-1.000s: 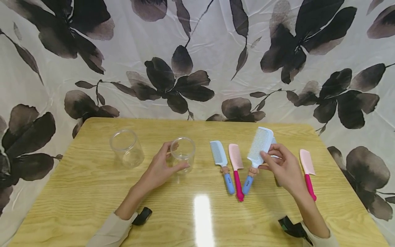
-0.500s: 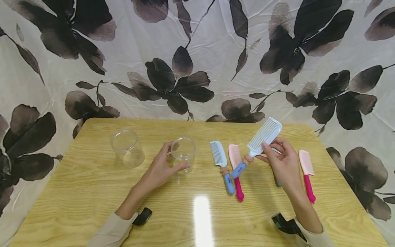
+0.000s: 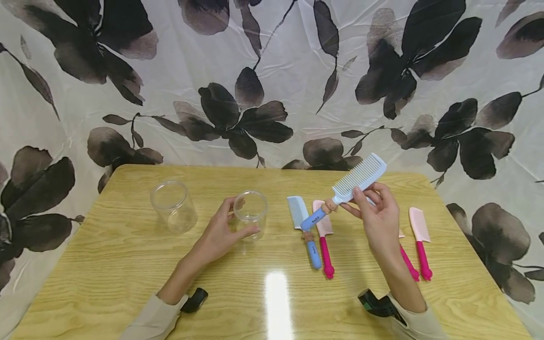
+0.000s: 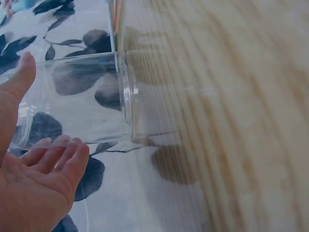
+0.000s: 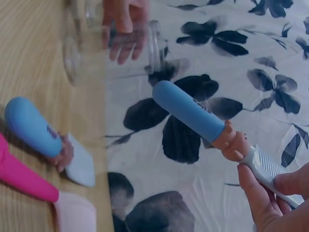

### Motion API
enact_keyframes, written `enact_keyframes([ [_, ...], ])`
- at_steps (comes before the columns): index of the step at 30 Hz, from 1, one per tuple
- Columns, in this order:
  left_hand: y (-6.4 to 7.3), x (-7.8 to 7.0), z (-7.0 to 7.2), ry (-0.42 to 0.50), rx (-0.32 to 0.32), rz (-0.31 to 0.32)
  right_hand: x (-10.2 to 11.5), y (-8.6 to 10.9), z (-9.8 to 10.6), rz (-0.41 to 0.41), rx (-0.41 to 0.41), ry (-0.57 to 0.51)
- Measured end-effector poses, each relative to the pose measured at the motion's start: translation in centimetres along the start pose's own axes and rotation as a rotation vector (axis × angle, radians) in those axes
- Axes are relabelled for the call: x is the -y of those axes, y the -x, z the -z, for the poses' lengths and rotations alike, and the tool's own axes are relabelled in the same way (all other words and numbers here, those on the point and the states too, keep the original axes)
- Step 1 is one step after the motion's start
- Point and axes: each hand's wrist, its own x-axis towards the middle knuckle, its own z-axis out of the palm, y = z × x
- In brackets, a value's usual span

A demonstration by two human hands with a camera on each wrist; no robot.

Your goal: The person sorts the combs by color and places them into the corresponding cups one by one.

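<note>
Tilting the light-blue comb (image 3: 361,177) pinched in my right hand (image 3: 379,217), I've swung its handle (image 3: 313,219) nearer the clear cup (image 3: 253,215) my left hand (image 3: 218,237) grips — raised, not yet touching it — which seems to line the two up better.

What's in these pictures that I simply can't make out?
1. Head view: most of a blue comb, hidden behind the right hand's grip.
2. Head view: the upper part of a pink comb, also behind it.
3. Right wrist view: the held comb, its toothed end covered by fingers.
4. Left wrist view: a blue-and-pink patch, blurred, cut off by the top edge.
</note>
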Motion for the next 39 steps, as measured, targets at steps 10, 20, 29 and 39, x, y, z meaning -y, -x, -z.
enact_keyframes([
  [10,0.0,0.0,0.1,0.019,0.006,-0.006,-0.2,-0.7,-2.6,0.04,-0.011,-0.127],
  [20,0.0,0.0,0.1,0.018,0.008,0.003,-0.2,-1.2,-5.0,0.054,-0.008,-0.17],
  [29,0.0,0.2,0.0,0.041,0.007,-0.007,-0.5,-1.4,-7.2,0.061,-0.013,-0.21],
  [39,0.0,0.3,0.0,0.029,-0.001,-0.017,-1.7,-1.3,-9.5,0.048,0.025,-0.259],
])
